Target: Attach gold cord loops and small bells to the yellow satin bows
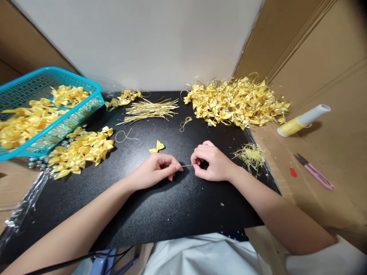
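On the black mat (160, 206), your left hand (156, 170) and right hand (210, 162) each pinch one end of a thin gold wire (187, 165), fingertips closed.

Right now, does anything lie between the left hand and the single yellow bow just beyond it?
Nothing visible does. The single yellow bow lies alone just past the left hand, with only bare black mat between them. Both the left hand and the right hand are pinching a thin gold strand stretched between their fingertips.
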The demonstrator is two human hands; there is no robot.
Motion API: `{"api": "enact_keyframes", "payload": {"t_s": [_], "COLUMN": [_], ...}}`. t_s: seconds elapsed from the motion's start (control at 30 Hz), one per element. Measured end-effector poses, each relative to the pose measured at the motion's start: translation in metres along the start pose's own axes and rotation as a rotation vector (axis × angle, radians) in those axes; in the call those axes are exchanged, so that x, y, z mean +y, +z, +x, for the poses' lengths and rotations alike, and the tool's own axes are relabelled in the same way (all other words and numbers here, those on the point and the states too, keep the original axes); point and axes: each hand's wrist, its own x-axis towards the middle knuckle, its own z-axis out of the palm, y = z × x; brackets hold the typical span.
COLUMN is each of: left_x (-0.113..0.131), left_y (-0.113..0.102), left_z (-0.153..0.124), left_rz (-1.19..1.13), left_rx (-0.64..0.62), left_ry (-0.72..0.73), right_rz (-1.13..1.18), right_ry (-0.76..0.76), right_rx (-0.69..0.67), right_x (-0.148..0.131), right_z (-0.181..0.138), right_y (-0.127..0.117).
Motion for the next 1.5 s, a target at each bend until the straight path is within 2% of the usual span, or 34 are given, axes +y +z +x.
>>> {"api": "enact_keyframes", "payload": {"t_s": [0.2, 0.33, 0.47, 0.6, 0.77, 1.5], "left_x": [0.0, 0.001, 0.002, 0.002, 0.002, 0.003], "left_y": [0.0, 0.0, 0.0, 0.0, 0.0, 0.0], "left_z": [-0.001, -0.001, 0.0, 0.0, 0.0, 0.0], "left_rz": [-0.004, 0.009, 0.009, 0.01, 0.005, 0.0], "left_rx": [0.01, 0.01, 0.012, 0.012, 0.009, 0.004], "left_ry": [-0.003, -0.004, -0.007, -0.006, -0.011, -0.018], "right_rz": [0.018, 0.069, 0.068, -0.03, -0.109, -0.128], "right_ry": [0.094, 0.123, 0.111, 0.01, -0.061, -0.032], "right_rx": [-0.105, -0.13, -0.09, 0.011, 0.043, 0.01], "right_x": [0.0, 0.001, 0.0, -0.001, -0.002, 0.002], "right_z": [0.0, -0.001, 0.0, 0.0, 0.0, 0.001], "right_y": [-0.003, 0.002, 0.004, 0.002, 0.001, -0.008]}}
